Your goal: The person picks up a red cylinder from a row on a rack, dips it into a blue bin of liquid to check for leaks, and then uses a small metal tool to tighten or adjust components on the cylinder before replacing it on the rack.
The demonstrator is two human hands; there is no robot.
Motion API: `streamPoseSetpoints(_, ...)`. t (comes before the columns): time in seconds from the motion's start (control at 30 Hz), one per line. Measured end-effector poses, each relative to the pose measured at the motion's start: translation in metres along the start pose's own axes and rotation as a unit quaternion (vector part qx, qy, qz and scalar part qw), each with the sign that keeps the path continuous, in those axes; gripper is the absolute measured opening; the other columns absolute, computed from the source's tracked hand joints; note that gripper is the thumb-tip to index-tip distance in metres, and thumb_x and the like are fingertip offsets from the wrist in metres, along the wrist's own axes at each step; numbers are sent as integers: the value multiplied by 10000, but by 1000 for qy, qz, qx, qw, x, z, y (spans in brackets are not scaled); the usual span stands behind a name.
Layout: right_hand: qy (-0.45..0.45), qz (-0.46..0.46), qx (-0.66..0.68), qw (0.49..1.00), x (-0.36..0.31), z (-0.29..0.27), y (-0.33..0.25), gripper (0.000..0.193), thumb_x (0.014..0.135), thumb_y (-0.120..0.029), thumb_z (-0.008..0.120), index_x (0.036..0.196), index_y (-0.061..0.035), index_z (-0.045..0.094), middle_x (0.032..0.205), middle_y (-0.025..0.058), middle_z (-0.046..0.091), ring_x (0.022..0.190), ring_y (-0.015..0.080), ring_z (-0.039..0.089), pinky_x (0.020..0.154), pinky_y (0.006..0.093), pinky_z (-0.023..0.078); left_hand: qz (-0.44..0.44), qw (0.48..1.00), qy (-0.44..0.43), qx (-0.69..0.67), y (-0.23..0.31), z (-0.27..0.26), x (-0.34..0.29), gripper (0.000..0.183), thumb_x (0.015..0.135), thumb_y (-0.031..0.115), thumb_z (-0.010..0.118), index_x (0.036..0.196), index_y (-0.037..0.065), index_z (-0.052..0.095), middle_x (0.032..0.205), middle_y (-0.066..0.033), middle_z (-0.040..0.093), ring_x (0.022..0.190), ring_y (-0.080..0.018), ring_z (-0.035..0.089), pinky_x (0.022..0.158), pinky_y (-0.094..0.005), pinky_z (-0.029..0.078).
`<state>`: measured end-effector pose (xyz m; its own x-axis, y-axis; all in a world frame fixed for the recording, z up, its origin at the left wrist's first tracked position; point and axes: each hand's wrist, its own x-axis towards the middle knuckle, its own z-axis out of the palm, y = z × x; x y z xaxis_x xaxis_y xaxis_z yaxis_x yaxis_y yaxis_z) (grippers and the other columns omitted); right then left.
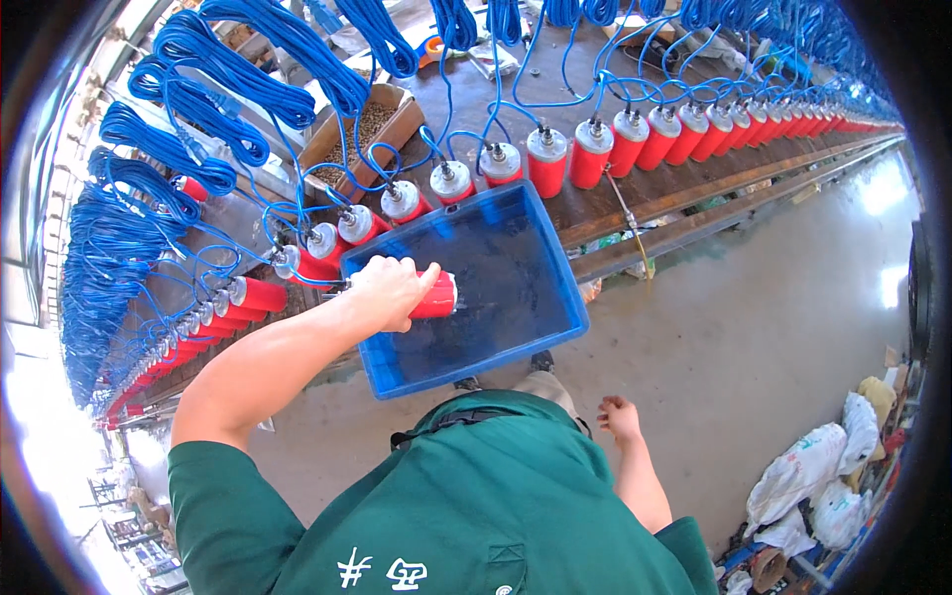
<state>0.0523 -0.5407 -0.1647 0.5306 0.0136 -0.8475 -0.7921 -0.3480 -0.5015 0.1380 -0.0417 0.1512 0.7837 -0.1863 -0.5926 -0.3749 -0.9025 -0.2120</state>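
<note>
"Where is the red cylinder [433, 296]?"

"Gripped in the left hand [389, 293], over the blue tub [580, 322]; its long axis lies roughly left to right."

"And the right hand [619, 416]?"

"Farther from it, at the near right, loosely curled, seemingly empty."

"Is there room?"

"Yes, rightward inside the tub. The left forearm crosses its left rim; other red cylinders [544, 164] line the far side."

The left hand [389, 295] hides one end of the red cylinder [437, 297] it grips, and the blue bin's [561, 263] dark interior leaves its contents unclear. The bin partly covers the shoes [541, 361]. The top edge cuts off several cable bundles [377, 32], while the far cylinders [790, 121] are too small to count.
</note>
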Motion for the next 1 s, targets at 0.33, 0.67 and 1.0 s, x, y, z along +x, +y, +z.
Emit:
streamPoseSetpoints(0.33, 102, -406, 58, 906, -73, 19, -201, 158, 1059, -85, 587, 1152, -2, 684, 921, 41, 713, 686, 66, 571, 624, 233, 484, -47, 999, -8, -13, -2, -9, -51, 1024, 716, 364, 882, 1598, 106, 430, 1113, -177, 678, 941, -314, 710, 765, -439, 557)
streamPoseSetpoints(0.67, -107, -553, -310, 766, -114, 176, -302, 424, 1016, -417, 662, 1171, -24, 701, 1057, 194, 696, 976, 344, 714, 821, 428, 563, -67, 981, 162, -85, -10, 51, -103, 1043, 706, 398, 891, 1604, 175, 411, 1142, -116, 638, 1013, -324, 683, 871, -452, 555)
streamPoseSetpoints(1.0, -344, -482, -276, 757, -106, 226, -316, 212, 1028, -237, 705, 1183, -95, 731, 744, 52, 642, 682, 163, 604, 669, 339, 515, -92, 931, 299, -188, -12, 129, -122, 1024, 672, 347, 908, 1582, 203, 460, 1148, -104, 664, 1003, -315, 689, 892, -443, 560)
